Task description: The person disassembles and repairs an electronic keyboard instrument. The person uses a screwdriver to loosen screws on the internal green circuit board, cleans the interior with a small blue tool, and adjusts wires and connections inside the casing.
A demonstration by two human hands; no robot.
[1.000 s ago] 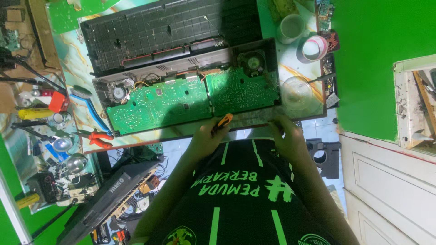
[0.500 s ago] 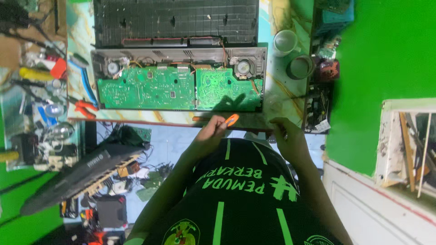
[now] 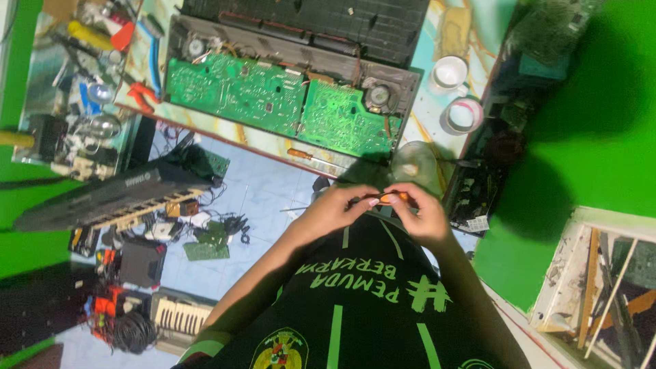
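My left hand (image 3: 333, 209) and my right hand (image 3: 421, 213) meet in front of my chest, just below the table edge. Between their fingertips they pinch a small orange-handled screwdriver (image 3: 391, 198), mostly hidden by my fingers. Above them on the table lies an opened electronic keyboard (image 3: 294, 41) with two green circuit boards (image 3: 236, 92) and round speakers exposed. A second screwdriver with a brown handle (image 3: 309, 156) lies on the table edge, apart from my hands.
A white cup (image 3: 449, 74) and a tape roll (image 3: 462, 115) stand at the table's right. Red pliers (image 3: 142, 96) and mixed tools crowd the left shelf. A dark keyboard (image 3: 102, 198), loose boards and cables lie on the floor. A green wall (image 3: 588, 150) rises at right.
My hands have drawn back from the table edge toward my body, and both now hold the orange screwdriver. The view has tilted and shifted to the left.
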